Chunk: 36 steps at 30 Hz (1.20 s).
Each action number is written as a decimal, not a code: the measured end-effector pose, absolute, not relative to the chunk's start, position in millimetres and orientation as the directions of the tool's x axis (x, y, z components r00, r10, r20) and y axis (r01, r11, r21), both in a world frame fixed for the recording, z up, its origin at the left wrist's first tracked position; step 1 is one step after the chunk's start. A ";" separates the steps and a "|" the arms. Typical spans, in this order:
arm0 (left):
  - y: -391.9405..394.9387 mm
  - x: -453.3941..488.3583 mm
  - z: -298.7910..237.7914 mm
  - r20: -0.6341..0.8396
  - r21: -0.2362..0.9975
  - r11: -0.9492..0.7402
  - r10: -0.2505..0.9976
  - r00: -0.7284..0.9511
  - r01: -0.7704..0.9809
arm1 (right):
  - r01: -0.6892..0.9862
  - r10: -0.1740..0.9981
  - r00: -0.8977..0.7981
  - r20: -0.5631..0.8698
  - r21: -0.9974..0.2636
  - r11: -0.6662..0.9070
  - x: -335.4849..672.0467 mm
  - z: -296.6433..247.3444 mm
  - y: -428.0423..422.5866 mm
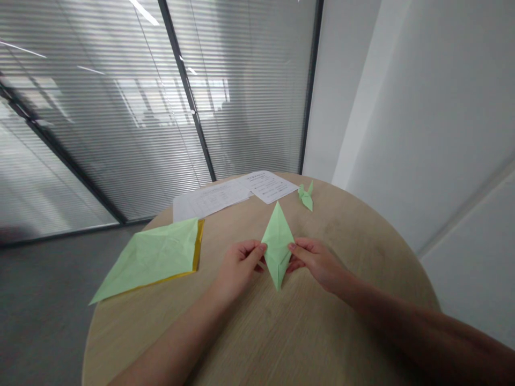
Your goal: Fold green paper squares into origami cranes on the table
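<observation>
A light green sheet of origami paper (277, 233), folded into a tall diamond, is held up just above the table between both hands. My left hand (243, 260) pinches its left corner, thumb in front and fingers behind. At the opposite corner my right hand (314, 260) grips it the same way. A slit runs up the middle of the diamond's lower half, and creases cross its face. Beyond my right hand stands a small folded green paper crane (306, 196).
On the round wooden table (257, 332), a large green sheet (161, 246) lies at the left over a yellow one (198, 245), overhanging the edge. Printed white papers (217, 199) lie at the back. A glass partition with blinds (257, 96) and a white wall (438, 118) stand beyond.
</observation>
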<state>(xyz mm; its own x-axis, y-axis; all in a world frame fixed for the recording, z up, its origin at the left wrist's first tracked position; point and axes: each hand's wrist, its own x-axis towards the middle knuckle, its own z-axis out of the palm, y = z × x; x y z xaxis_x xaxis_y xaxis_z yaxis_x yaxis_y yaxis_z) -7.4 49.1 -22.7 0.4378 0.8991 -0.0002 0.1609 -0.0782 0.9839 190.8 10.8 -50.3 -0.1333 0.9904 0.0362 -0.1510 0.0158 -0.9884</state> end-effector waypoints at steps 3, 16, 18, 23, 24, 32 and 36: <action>48.0 -4.7 -22.9 -0.012 0.983 -0.062 0.918 0.396 0.174 | -0.150 0.992 -0.115 0.045 -0.988 0.028 190.6 -52.1 11.6; 49.0 -6.3 -27.4 -0.033 0.986 -0.041 0.906 0.421 0.164 | -0.100 0.984 -0.175 0.034 -0.995 0.017 189.5 -53.0 13.6; 49.8 -5.0 -28.6 -0.067 0.989 0.001 0.895 0.440 0.148 | -0.094 0.983 -0.179 0.043 -0.995 0.027 190.2 -53.2 13.4; 51.4 -0.6 -33.0 -0.086 0.992 0.027 0.868 0.489 0.127 | -0.057 0.986 -0.154 0.063 -0.997 0.055 190.5 -52.5 11.7; 51.1 -0.3 -33.5 -0.083 0.992 0.025 0.867 0.492 0.124 | -0.043 0.987 -0.146 0.065 -0.997 0.059 190.1 -52.4 11.5; 48.3 -1.2 -36.0 -0.046 0.995 -0.005 0.861 0.506 0.099 | -0.012 0.982 -0.179 0.053 -0.999 0.051 187.1 -59.8 13.6; 46.0 2.4 -36.4 -0.009 0.987 -0.074 0.855 0.518 0.139 | 0.078 0.985 -0.165 0.044 -0.995 0.058 186.8 -59.8 13.2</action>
<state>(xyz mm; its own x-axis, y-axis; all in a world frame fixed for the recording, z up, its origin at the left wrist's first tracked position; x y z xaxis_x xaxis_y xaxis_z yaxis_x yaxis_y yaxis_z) 2.4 46.0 -36.4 0.5179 0.8554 -0.0087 0.1394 -0.0743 0.9875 186.8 13.2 -59.8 -0.1648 0.9853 0.0441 0.0782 0.0576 -0.9953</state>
